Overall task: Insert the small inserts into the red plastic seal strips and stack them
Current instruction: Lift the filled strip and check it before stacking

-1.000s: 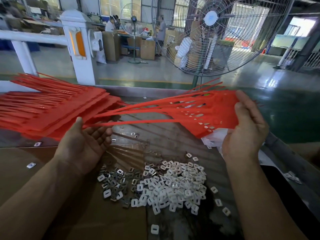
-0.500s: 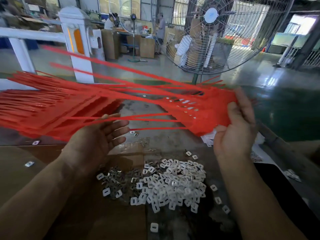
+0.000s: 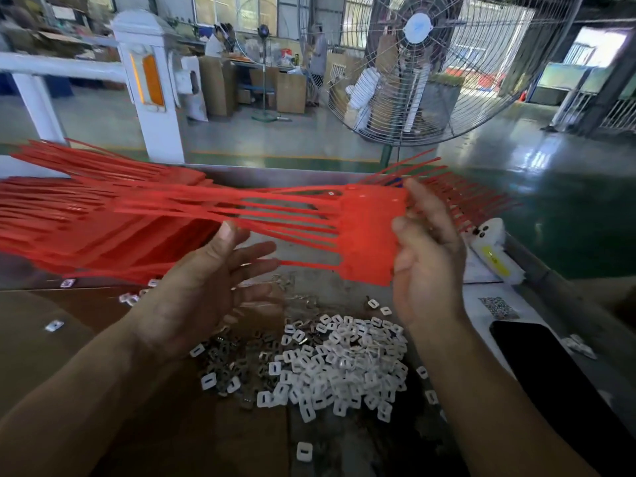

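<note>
The right hand grips the broad tag end of a sheet of red seal strips, thumb on the near face and fingers curled behind it, holding it raised above the table; the left hand is spread, palm up, fingers straight and apart, its thumb touching the thin tails of that sheet from below; those tails fan leftward over a stack of red strips lying on the table's left side; below the hands sits a heap of small white inserts, with darker metal pieces mixed in at its left; a dark phone lies to the right; a big fan stands beyond the table.
</note>
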`<state>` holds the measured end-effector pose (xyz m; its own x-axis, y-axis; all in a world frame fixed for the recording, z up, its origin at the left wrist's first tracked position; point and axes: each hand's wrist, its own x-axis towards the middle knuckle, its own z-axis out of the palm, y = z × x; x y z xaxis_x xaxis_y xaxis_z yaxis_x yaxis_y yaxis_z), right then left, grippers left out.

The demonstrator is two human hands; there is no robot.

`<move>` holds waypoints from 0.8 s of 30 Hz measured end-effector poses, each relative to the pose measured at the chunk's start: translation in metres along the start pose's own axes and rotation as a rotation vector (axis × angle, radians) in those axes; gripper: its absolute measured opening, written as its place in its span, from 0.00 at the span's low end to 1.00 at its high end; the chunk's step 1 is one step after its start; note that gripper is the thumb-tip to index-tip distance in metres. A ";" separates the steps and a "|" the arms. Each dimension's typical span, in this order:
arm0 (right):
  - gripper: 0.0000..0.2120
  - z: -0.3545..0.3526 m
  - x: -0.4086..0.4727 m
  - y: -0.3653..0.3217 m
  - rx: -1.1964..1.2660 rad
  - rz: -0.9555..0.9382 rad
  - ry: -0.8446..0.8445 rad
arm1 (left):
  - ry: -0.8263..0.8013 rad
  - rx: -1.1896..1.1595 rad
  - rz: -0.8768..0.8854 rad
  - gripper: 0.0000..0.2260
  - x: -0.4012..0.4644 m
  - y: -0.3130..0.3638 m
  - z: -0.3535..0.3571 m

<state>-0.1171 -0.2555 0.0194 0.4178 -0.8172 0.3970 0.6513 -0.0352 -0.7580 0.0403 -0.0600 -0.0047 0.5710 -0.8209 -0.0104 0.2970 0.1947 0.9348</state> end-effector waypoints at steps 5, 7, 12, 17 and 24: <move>0.13 -0.005 -0.010 0.007 -0.205 0.103 -0.168 | 0.042 -0.175 0.018 0.52 -0.001 0.002 0.003; 0.06 -0.009 -0.013 0.003 -0.376 0.006 -0.250 | 0.036 -0.199 0.029 0.46 -0.001 0.002 0.002; 0.17 -0.010 -0.020 -0.001 -0.564 -0.023 -0.462 | 0.034 -0.128 0.052 0.29 -0.001 -0.002 0.002; 0.25 -0.008 -0.024 0.000 -0.542 0.150 -0.493 | 0.108 -0.178 0.104 0.13 0.002 -0.008 -0.002; 0.24 -0.002 -0.015 0.003 -0.210 0.576 -0.115 | -0.020 -0.208 0.180 0.12 -0.001 -0.003 -0.001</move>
<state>-0.1223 -0.2447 0.0103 0.7381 -0.6719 -0.0612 0.1675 0.2704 -0.9481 0.0395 -0.0596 -0.0080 0.6145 -0.7730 0.1579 0.3437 0.4425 0.8283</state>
